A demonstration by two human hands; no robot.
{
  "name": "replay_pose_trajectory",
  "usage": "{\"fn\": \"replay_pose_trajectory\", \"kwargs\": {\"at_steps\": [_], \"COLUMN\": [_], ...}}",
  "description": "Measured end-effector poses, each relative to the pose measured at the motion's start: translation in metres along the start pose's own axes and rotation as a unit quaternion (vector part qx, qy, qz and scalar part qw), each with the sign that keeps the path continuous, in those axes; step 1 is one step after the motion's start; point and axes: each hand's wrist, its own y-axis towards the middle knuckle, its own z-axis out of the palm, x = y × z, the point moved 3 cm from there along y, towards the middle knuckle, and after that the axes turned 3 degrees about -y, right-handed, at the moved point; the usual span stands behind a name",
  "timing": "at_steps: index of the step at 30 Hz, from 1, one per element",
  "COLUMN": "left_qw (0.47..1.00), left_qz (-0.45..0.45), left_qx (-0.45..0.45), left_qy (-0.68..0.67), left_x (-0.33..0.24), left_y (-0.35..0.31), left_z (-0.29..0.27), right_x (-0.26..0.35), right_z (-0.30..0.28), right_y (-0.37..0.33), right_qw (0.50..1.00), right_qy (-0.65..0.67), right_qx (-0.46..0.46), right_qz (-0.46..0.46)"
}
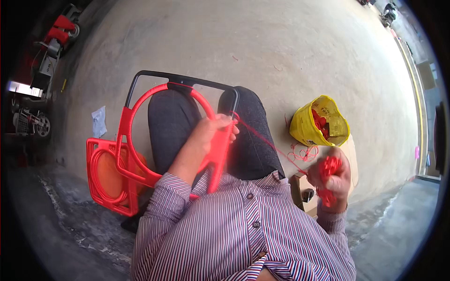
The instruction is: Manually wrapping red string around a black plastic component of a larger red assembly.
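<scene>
I have the left hand point(210, 133) clasping a red-and-black ringed frame point(221, 149), seemingly bracing it; right of it, the right hand point(341, 176) clenches bundled red string point(330, 167).

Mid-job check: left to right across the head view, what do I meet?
Lower vehicle wheel, crumpled pale sheet, red ring-shaped frame in the left grip, red cord bundle in the right grip, small pink item.
</scene>
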Motion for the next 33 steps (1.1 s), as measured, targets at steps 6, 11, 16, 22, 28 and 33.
{"fn": "replay_pose_trajectory", "kwargs": {"at_steps": [6, 11, 16, 22, 28, 33], "left_qw": [0.999, 0.999, 0.997, 0.996, 0.996, 0.998], "left_qz": [-0.008, -0.032, -0.017, -0.011, -0.008, -0.011], "left_qx": [-0.026, 0.014, 0.036, 0.070, 0.072, 0.059], "left_qy": [-0.040, -0.037, -0.062, -0.048, -0.043, -0.021], "left_x": [-0.006, -0.013, -0.010, -0.001, 0.001, -0.002], "left_y": [0.002, -0.004, -0.013, -0.015, -0.010, -0.010], "left_z": [0.003, -0.005, 0.005, 0.015, 0.021, 0.019], "right_x": [0.048, 0.007, -0.073, -0.104, -0.123, -0.071], "right_z": [-0.027, -0.050, 0.023, 0.048, 0.046, 0.035], "right_y": [-0.029, 0.010, 0.067, 0.131, 0.150, 0.131], "right_qw": [0.966, 0.958, 0.891, 0.960, 0.975, 0.905], "right_qy": [-0.091, -0.044, -0.389, -0.278, -0.198, -0.402], "right_qx": [-0.213, -0.277, 0.231, 0.038, 0.029, -0.045], "right_qz": [-0.116, -0.063, 0.038, 0.009, 0.097, -0.135]}}
